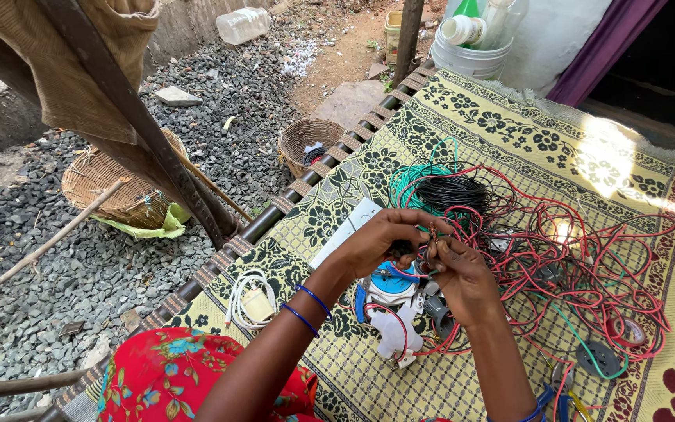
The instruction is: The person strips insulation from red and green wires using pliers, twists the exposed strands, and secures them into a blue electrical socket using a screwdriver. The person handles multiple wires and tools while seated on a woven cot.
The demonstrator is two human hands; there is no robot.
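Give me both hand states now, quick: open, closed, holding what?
Left hand: closed, fingers pinched on thin wire ends.
Right hand: closed, pinching the same wire ends from the other side, above the white and blue device.

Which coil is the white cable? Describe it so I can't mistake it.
Start at the yellow patterned mat and follow its dark edge rail down toward the red floral cloth. The white cable lies coiled there, left of the left hand, apart from the red wire tangle, and it alone is white.
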